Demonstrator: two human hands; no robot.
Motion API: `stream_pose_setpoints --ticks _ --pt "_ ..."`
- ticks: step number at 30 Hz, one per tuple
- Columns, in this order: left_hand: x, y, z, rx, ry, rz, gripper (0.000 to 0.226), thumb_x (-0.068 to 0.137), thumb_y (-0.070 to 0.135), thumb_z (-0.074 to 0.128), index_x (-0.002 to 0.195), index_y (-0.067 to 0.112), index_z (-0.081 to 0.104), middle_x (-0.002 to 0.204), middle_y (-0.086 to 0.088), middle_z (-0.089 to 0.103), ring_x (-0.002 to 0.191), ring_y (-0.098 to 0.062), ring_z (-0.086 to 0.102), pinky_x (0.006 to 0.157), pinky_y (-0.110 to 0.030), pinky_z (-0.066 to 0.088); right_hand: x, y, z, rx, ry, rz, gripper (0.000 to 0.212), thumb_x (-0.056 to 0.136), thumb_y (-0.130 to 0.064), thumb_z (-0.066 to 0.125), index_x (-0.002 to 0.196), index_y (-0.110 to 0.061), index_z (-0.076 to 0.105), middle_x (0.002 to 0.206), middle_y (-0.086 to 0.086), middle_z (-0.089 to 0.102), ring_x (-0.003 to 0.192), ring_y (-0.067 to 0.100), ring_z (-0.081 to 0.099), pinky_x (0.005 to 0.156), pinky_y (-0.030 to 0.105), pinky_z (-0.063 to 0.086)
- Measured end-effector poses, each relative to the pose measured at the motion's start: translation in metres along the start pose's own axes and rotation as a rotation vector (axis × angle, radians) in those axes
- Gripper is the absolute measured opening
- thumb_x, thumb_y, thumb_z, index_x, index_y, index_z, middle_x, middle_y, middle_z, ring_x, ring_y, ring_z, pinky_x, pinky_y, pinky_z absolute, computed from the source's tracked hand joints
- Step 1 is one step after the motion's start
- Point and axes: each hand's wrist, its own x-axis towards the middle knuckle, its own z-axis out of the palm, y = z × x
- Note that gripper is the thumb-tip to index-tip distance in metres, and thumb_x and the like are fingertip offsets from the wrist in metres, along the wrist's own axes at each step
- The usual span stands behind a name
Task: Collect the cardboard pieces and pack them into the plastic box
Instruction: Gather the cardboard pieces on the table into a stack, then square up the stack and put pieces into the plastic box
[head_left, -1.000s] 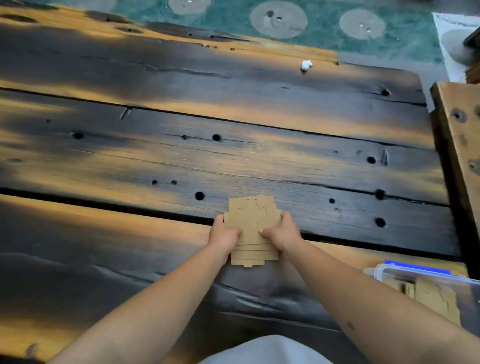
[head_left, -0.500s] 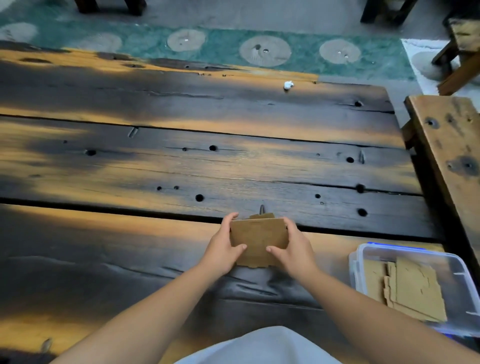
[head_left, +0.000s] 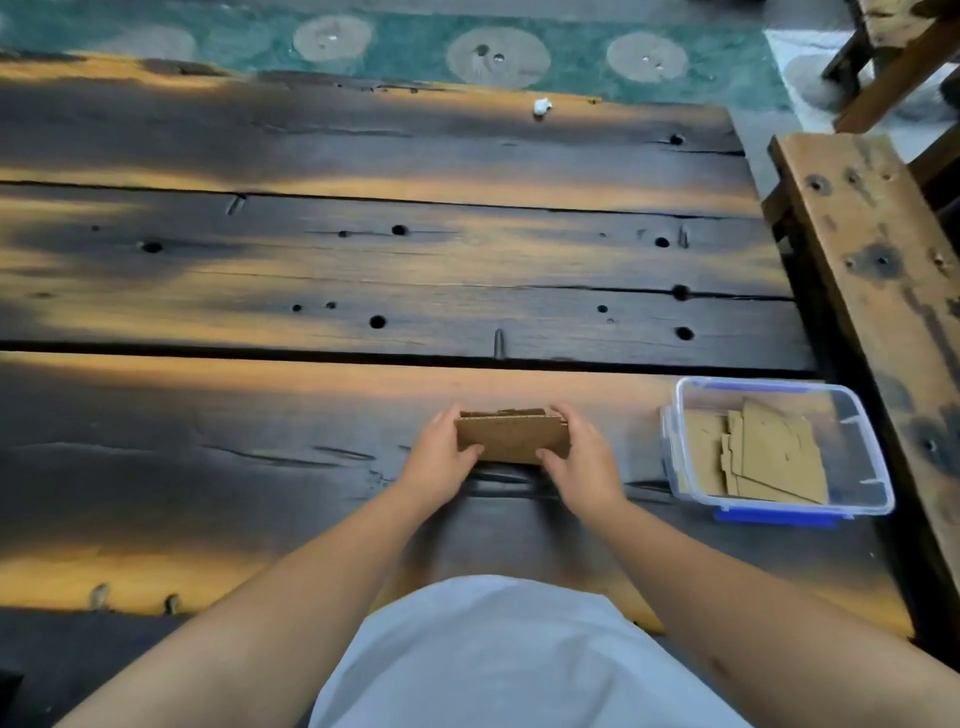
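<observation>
A stack of brown cardboard pieces (head_left: 511, 440) stands on its edge on the dark wooden table (head_left: 311, 280), near the front. My left hand (head_left: 439, 454) grips its left end and my right hand (head_left: 584, 460) grips its right end. To the right sits a clear plastic box (head_left: 852, 441) with blue clips, open on top. Several flat cardboard pieces (head_left: 763, 457) lie inside it. The box is about a hand's width from my right hand.
A small white scrap (head_left: 541, 106) lies near the table's far edge. A wooden bench (head_left: 872, 244) runs along the table's right side. Beyond the table is a green carpet (head_left: 415, 36) with round patterns. The planks have holes and gaps.
The stack lay flat under both hands a second ago; it is now tipped upright on its edge and drawn closer to me. The view has shifted, showing the whole box.
</observation>
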Motion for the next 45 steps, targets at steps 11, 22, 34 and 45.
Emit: stream_pose_setpoints --ticks 11,22,34,45 --pt "-0.008 -0.018 0.007 -0.010 -0.054 -0.052 0.098 0.077 0.023 0.078 0.148 0.043 0.015 0.144 -0.001 0.049 0.128 -0.017 0.048 0.099 -0.023 0.036 -0.008 0.009 0.004 -0.038 -0.024 0.035 0.083 0.076 -0.016 0.078 0.145 -0.027 0.033 0.134 0.003 0.047 0.119 0.018 0.048 0.098 0.023 0.034" --pt "-0.001 -0.014 0.013 -0.278 -0.048 -0.065 0.038 0.075 0.037 0.078 0.102 0.043 0.051 0.100 0.014 0.064 0.086 0.001 0.060 0.075 -0.013 0.046 -0.003 0.002 0.006 -0.086 -0.092 0.008 0.069 0.080 -0.015 0.075 0.139 -0.020 0.041 0.130 0.005 0.046 0.119 0.022 0.049 0.103 0.032 0.039" --pt "0.006 -0.007 0.010 -0.354 -0.135 -0.052 0.011 0.085 0.020 0.072 0.086 0.025 0.062 0.081 0.001 0.065 0.075 -0.016 0.055 0.077 -0.038 0.048 0.013 -0.036 -0.022 -0.294 -0.084 -0.424 0.048 0.081 -0.032 0.073 0.125 -0.018 0.059 0.121 0.005 0.055 0.117 0.026 0.045 0.098 0.042 0.044" --pt "-0.001 -0.004 0.008 -0.266 -0.123 0.001 0.017 0.084 0.020 0.071 0.082 0.035 0.063 0.076 0.011 0.063 0.071 -0.007 0.053 0.069 -0.027 0.043 0.018 -0.058 -0.031 -0.468 -0.156 -0.662 0.009 0.087 -0.014 0.064 0.093 -0.009 0.069 0.090 0.008 0.070 0.097 0.033 0.058 0.079 0.039 0.048"
